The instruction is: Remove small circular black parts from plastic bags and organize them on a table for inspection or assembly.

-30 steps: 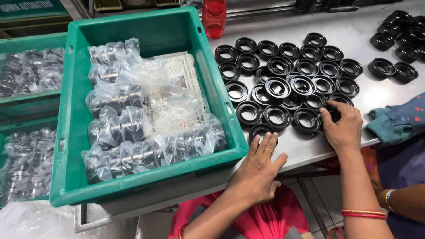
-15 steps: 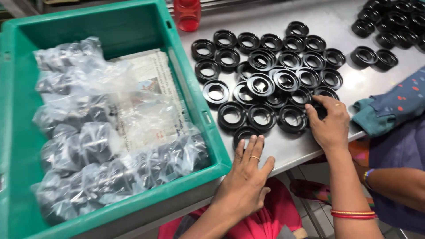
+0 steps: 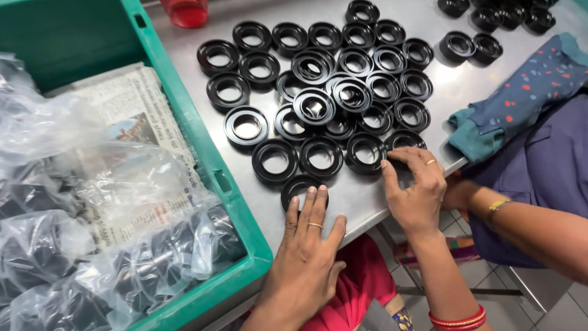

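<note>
1. Filling the left side, a green plastic crate (image 3: 208,153) holds clear bags of dark parts (image 3: 55,257) and a sheet of newspaper (image 3: 131,116).
2. Black rings (image 3: 318,92), round and glossy with hollow centres, lie in rows on the steel table (image 3: 465,79), some stacked.
3. One left hand (image 3: 306,257) rests flat, fingers spread, fingertips on a lone ring (image 3: 298,187) near the table edge.
4. One right hand (image 3: 416,190) curls its fingers over the ring (image 3: 401,142) at the cluster's near right corner.
</note>
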